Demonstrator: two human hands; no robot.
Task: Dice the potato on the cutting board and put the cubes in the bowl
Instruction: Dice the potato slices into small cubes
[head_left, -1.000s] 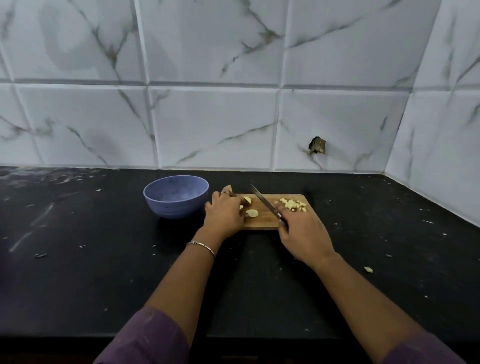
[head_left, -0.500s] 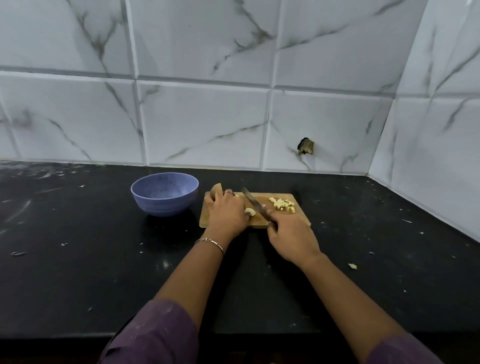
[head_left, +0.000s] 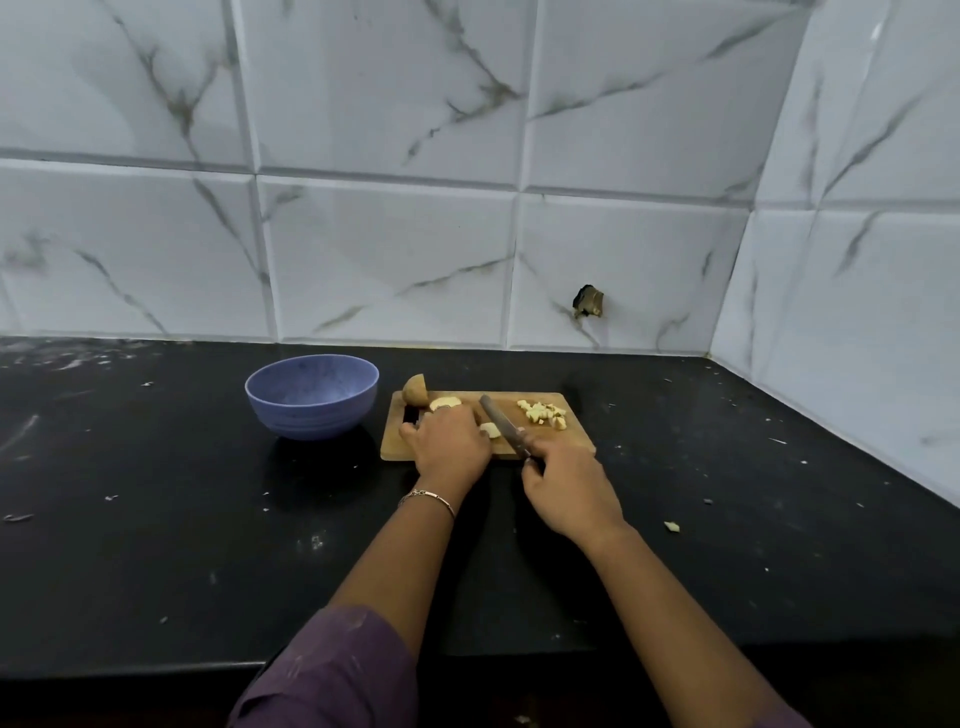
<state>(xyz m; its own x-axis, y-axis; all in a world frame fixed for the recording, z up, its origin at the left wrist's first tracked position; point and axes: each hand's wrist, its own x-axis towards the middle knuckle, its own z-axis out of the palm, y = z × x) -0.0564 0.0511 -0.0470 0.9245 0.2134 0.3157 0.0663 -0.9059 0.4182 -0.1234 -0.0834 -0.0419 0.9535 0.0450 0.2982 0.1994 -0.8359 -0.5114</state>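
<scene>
Head view: right hand (head_left: 566, 493) fingers curled round steel knife (head_left: 501, 423); left hand (head_left: 449, 447) fingers bent onto pale potato slice (head_left: 491, 430) on wooden cutting board (head_left: 579, 442); heap of pale cubes (head_left: 543, 413) cut, brown potato half (head_left: 415, 389) uncut, round blue bowl (head_left: 311, 400) shows no cubes yet

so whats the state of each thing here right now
bowl: upright, no cubes visible inside
cutting board: flat on the counter
potato chunk: not yet diced, skin on, board's far left corner
potato piece: held by left hand, blade beside it
cubes: piled on board's right side
knife: gripped by right hand, blade over board
</scene>
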